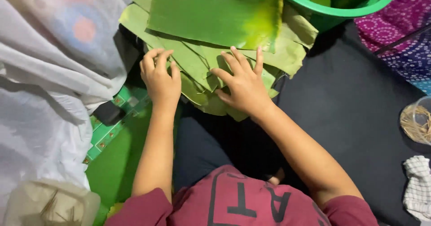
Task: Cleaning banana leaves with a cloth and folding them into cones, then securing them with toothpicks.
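Dark mat, banana leaves [215, 50] stacked under both hands (fingers spread, flat), left hand [160, 80], right hand [242, 84].

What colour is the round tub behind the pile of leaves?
The tub is bright green; the head view shows it at the top right.

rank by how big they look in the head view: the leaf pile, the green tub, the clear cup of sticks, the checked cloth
1. leaf pile, by far the largest, with both hands resting on it.
2. green tub, though the frame cuts it off.
3. and 4. clear cup of sticks and checked cloth look alike, both cropped at the edge, so unranked.
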